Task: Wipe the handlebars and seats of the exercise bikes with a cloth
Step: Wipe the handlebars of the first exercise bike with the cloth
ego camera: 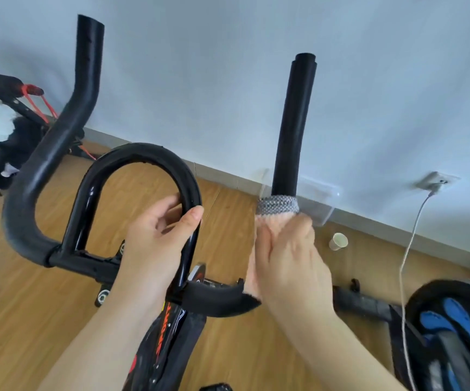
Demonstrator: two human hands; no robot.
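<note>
I see the right hand (287,249) clamped round the cloth (267,221) at the base of the right handlebar horn (294,128); most of the cloth is hidden under it. Left hand (157,235) grips the centre loop (143,159). Seat out of frame.

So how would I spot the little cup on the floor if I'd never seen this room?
Start at the pale wall and follow its baseboard right to the clear plastic box. Just in front of it, on the wooden floor, the paper cup lies tipped on its side, right of the cloth-wrapped handlebar. It is the only small cream thing there.
</note>
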